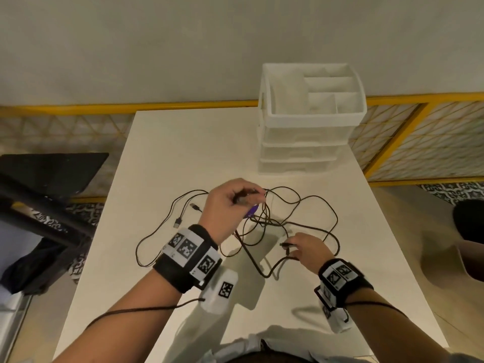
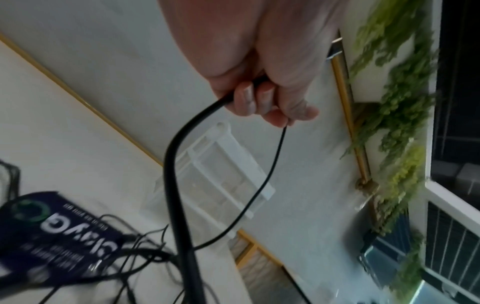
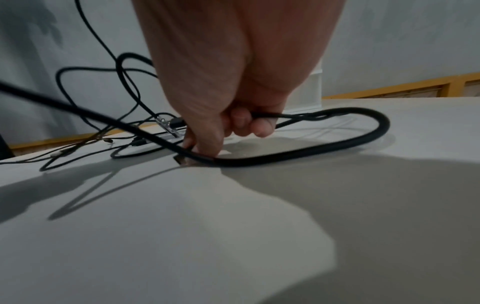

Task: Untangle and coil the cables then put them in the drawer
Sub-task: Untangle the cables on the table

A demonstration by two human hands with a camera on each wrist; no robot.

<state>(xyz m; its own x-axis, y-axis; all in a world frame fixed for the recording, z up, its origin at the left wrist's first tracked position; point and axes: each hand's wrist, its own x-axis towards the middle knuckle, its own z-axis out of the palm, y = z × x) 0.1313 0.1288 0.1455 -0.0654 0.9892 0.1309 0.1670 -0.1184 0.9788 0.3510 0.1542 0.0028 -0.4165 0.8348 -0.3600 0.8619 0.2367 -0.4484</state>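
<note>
A tangle of thin black cables sprawls over the middle of the white table. My left hand is raised above the tangle and grips a cable in curled fingers, strands hanging down from it. Lower right, my right hand sits near the tabletop and pinches a black cable close to its plug end. A purple packet shows under the left hand; it is also the dark blue printed packet among the strands. A white drawer unit stands at the table's far right, drawers closed.
Two loose USB plugs lie left of the tangle. The drawer unit's top is an open divided tray. A black stand sits left of the table, a yellow-framed railing behind it. Bare tabletop lies at the far left.
</note>
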